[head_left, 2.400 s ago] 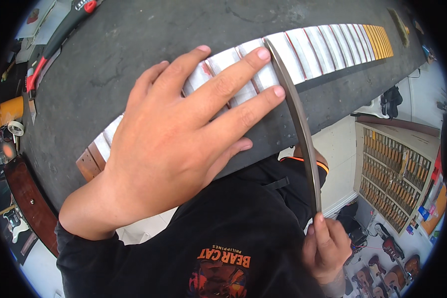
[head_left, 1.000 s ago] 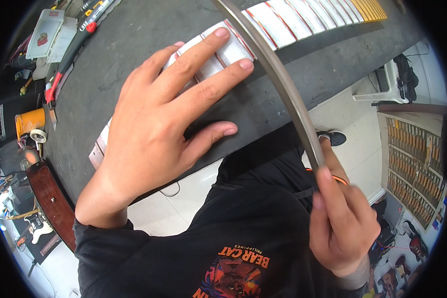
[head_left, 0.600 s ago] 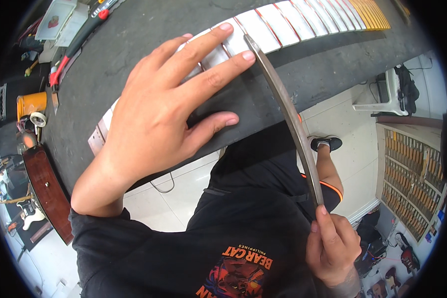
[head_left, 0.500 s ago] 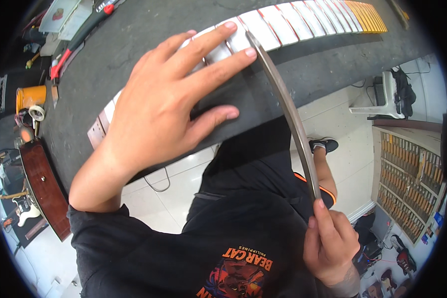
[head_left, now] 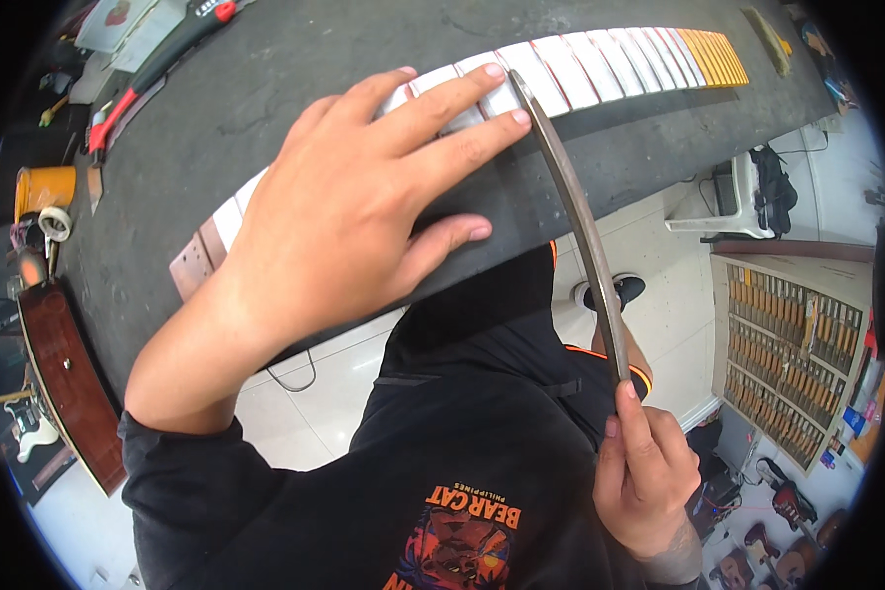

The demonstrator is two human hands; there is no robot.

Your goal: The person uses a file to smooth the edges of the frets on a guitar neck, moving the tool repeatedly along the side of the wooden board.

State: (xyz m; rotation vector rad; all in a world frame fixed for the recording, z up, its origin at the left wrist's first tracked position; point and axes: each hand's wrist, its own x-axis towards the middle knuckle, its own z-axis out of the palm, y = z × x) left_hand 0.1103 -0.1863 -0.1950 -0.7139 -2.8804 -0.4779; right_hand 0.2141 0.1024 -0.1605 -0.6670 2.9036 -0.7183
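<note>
A long fretted instrument neck (head_left: 584,75) lies on the dark bench, its fretboard masked with white tape between the frets and yellow tape toward the far right end. A bare brown end with small holes (head_left: 198,263) shows at the left. My left hand (head_left: 364,197) rests across the neck with its fingers spread, index and middle fingertips beside the tip of a slim metal file (head_left: 572,192). My right hand (head_left: 649,472) grips the file's near end by my body. The file's tip meets the fretboard at a fret line; the exact contact is too small to tell.
On the dark bench (head_left: 649,147) lie a red-and-black tool (head_left: 157,79) at the far left and a brush-like piece (head_left: 769,44) at the far right. A yellow container (head_left: 44,192) and tape roll (head_left: 55,223) sit left. A rack of wooden-handled tools (head_left: 787,354) stands right.
My left hand and the file's tip have shifted slightly right along the neck, toward the yellow-taped end. My right hand keeps its grip on the file. The whole view has shifted a little.
</note>
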